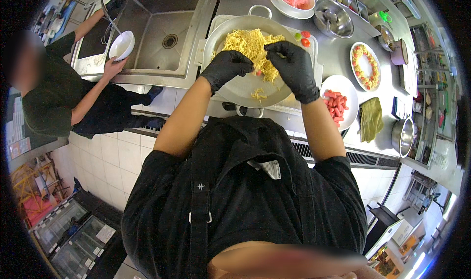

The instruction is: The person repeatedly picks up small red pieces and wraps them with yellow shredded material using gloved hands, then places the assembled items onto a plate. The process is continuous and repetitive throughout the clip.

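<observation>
Yellow noodles [250,41] lie heaped in a wide, round metal pan [228,90] in front of me, with a few loose strands near its front edge. My left hand [228,69], in a black glove, has its fingers pinched together at the left side of the heap. Opposite it, my right hand [294,69], also in a black glove, is closed with thumb and fingertips at the noodles. A small reddish piece shows among the strands between the hands. Glove and noodles partly hide what is in each pinch. Red and green slices [305,42] sit at the pan's right rim.
A white plate of red sausage pieces [336,105] stands to the right, near a green cloth [370,119] and an oval plate with a ring of food [365,67]. Metal bowls [333,18] stand behind. Left, a co-worker [54,92] holds a white bowl [121,45] at the sink [159,58].
</observation>
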### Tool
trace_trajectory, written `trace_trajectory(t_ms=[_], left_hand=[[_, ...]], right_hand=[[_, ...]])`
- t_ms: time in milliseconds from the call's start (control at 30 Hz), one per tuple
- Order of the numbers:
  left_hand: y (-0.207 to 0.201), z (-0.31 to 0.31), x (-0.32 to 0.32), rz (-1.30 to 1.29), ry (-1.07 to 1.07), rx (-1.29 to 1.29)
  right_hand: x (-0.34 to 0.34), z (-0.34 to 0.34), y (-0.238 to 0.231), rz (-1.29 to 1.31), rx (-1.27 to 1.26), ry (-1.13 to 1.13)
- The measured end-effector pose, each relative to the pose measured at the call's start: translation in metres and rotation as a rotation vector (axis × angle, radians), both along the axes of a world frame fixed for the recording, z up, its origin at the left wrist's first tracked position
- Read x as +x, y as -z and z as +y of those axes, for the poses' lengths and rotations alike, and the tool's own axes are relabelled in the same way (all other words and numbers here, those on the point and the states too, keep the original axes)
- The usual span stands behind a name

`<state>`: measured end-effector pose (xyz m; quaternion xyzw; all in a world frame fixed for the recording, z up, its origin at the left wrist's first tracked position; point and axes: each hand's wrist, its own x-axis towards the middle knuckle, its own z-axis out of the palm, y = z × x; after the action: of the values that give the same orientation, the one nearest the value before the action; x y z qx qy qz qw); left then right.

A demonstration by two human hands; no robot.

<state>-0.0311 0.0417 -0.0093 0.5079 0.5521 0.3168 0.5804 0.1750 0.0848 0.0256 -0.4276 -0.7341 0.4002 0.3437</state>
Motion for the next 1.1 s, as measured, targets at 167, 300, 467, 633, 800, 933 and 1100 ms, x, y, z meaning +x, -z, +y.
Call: trace_trajectory(t_ms=[167,300,467,633,800,933,1100], left_hand=[[0.014,0.000,0.010,-0.136,-0.253,0.041],[0.012,0.001,0.022,-0.321,-0.392,0.050],[0.011,0.002,0.017,-0.488,-0.282,0.097],[0.024,0.002,0.005,-0.682,-0.207,0.030],[-0.007,0.002,-0.006,-0.468,0.055,-0.037],[-0.016,-0.002,-0.007,-0.275,0.203,-0.088],[-0.004,-0.001,0.001,0.130,0.179,0.066]], right_hand=[[-0.007,-0.038,-0.004,0.041,0.047,-0.009],[-0.017,-0.056,0.012,0.116,-0.009,-0.025],[-0.013,-0.060,0.041,0.196,-0.151,0.040],[0.003,-0.045,0.041,0.264,-0.340,-0.037],[0.024,-0.011,0.034,-0.049,-0.154,-0.254],[0.025,0.012,0.011,-0.334,-0.034,-0.385],[0.009,0.008,0.001,-0.399,-0.069,-0.356]])
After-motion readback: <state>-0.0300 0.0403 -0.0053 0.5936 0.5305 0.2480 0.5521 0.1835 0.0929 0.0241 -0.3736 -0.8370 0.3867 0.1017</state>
